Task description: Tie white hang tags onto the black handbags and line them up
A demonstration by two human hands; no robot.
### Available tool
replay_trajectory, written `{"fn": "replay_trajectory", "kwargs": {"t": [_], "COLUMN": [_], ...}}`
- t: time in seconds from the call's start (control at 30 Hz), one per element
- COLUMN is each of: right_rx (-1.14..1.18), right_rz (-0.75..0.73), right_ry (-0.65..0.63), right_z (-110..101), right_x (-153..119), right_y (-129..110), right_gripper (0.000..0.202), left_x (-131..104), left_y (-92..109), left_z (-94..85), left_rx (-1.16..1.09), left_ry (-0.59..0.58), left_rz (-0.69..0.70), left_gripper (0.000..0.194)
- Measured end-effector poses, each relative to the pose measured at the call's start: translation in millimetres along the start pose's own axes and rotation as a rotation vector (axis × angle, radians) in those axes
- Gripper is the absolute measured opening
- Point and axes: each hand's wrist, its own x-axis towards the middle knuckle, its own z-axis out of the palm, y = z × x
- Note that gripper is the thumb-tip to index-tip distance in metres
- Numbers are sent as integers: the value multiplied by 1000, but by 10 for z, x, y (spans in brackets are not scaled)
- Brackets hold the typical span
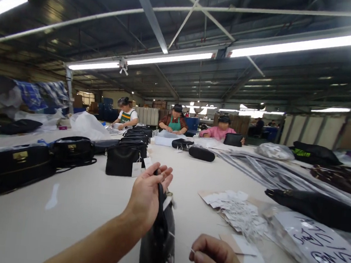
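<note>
A black handbag (158, 245) stands on the table right below me, seen nearly end-on. My left hand (144, 196) is palm up with its fingers hooked through the bag's strap, which runs between thumb and fingers. My right hand (217, 259) is closed in a pinch on a thin white string (193, 251), to the right of the bag. The string seems to stretch toward the bag; where it joins is unclear. To the right lies a pile of white tags (236, 207) with strings. Beyond my left hand stands a row of black handbags (123, 159), the front one with white tags hanging.
Two black bags (20, 166) stand at the left of the white table (92, 218). Plastic bags (316, 248), one with handwriting, and grey strips (258, 172) lie at right. A black oval case (202, 153) lies ahead. Several co-workers (173, 125) sit across the table.
</note>
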Motion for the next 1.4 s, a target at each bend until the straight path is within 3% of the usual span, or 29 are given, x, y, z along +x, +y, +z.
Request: {"fn": "replay_trajectory", "kwargs": {"t": [0.17, 0.3, 0.4, 0.5, 0.57, 0.63, 0.73, 0.87, 0.93, 1.07, 1.13, 1.27, 1.4], "right_rx": [-38, -29, -2, 27, 53, 65, 70, 97, 103, 72, 51, 55, 128], "right_rz": [-31, -87, -126, -118, -102, -90, -104, -124, -125, -149, -154, -120, -100], "right_ry": [91, 134, 189, 207, 210, 207, 189, 175, 187, 225, 267, 291, 230], "right_z": [-78, -233, -286, -259, -230, -216, -219, -220, -216, -215, -213, -183, -160], "right_x": [-15, 60, 54, -10, -37, -29, 35, 111, 121, 101, 82, 51, 78], "right_y": [-81, 27, 9, -100, -150, -145, -57, 29, 24, -13, -28, -61, -66], "right_gripper": [56, 49, 45, 41, 39, 38, 37, 37, 35, 29, 30, 32, 30], "left_x": [83, 121, 126, 135, 153, 174, 187, 108, 6, -214, -241, -92, 57], "left_y": [-203, -304, -241, -145, -120, -143, -238, -268, -179, 30, 43, -81, -195], "left_z": [123, -73, -368, -604, -666, -663, -619, -600, -589, -478, -397, -311, -340], "left_rx": [-48, 146, 617, 1129, 1377, 1533, 1656, 1857, 1947, 1818, 1751, 1786, 1793], "left_ry": [3, -139, -416, -796, -1049, -1151, -1005, -810, -765, -812, -887, -1030, -1043], "left_rz": [89, 56, 191, 468, 664, 801, 906, 1059, 1171, 1487, 1562, 1498, 1373], "left_gripper": [42, 58, 64, 83, 95, 85, 71, 97, 91, 42, 31, 30, 35]}}
